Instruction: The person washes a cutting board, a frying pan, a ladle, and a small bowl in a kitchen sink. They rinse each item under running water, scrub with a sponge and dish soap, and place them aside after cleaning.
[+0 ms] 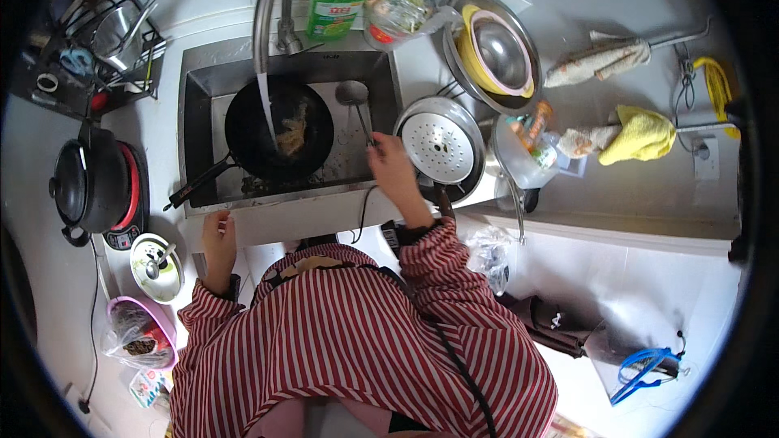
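One grey metal ladle [352, 94], round-bowled and slim-handled, slants across the right half of the sink [350, 154], bowl toward the back edge. The right hand [394, 172] is closed on its handle near the front right corner; the left hand [217, 251], well apart, is loosely half curled by the front left corner, and I cannot tell whether it touches the counter edge. One black wok [251, 126] takes up the sink's left half, its handle crossing the front left corner, with one yellowish-brown clump [292, 136] inside. One faucet [263, 20] at the back edge sends a single stream into it. One green bottle [337, 4] stands behind; one white perforated plate [438, 148] lies beyond the right edge.
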`<state>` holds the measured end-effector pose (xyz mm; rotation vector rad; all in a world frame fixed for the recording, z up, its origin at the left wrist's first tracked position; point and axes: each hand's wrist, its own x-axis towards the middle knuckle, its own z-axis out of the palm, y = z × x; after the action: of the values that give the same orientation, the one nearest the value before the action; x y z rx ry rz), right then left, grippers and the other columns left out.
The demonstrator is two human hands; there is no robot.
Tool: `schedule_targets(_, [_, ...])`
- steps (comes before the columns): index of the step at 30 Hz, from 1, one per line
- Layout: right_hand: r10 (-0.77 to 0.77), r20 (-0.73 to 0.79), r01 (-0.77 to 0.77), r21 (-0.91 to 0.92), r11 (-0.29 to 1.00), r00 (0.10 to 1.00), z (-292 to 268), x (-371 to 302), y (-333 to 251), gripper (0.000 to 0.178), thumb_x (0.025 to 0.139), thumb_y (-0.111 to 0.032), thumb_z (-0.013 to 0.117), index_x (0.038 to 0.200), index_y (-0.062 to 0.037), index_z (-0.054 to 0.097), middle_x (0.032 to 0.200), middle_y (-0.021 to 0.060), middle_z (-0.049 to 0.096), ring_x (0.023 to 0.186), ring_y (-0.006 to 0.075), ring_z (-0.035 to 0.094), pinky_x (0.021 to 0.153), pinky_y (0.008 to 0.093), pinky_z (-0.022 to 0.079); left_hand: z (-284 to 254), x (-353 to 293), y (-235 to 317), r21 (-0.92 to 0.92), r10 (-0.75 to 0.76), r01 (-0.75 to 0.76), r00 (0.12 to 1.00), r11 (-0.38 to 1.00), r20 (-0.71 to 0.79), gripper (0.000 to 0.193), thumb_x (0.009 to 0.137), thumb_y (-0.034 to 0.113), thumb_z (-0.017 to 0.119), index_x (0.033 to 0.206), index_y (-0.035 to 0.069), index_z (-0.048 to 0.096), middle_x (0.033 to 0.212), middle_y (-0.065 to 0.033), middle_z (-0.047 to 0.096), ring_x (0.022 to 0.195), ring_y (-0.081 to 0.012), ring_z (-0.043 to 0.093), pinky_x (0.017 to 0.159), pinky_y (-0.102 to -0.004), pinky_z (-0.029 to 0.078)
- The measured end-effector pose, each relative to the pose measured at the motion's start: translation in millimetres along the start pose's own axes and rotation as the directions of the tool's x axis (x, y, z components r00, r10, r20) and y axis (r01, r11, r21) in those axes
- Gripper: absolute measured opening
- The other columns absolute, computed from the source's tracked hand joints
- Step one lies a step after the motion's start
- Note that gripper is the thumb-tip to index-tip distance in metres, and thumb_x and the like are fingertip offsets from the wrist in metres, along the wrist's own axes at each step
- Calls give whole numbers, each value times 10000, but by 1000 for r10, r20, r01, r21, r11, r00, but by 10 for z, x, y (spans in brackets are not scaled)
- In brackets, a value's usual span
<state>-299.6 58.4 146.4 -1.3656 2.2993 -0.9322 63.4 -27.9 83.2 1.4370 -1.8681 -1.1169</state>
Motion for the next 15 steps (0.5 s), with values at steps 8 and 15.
schedule_targets(8, [424,-291,-492,-228,840,858,-1021,-606,1088,222,839,-208,574,899,2,614,880,215,625,794,360,622,696,412,481,270,133,233,-15,7,-4,974,1000,228,179,867,109,545,1009,6,579,894,-118,597,767,-196,576,665,-294,472])
schedule_targets(15, [429,-124,-438,-432,788,895,-796,-896,1156,413,762,-294,669,992,18,525,992,235,584,957,404,560,813,439,457,1042,204,978,-167,202,-130,808,977,554,227,880,147,540,1069,24,572,932,-129,626,827,-209,614,727,-306,493])
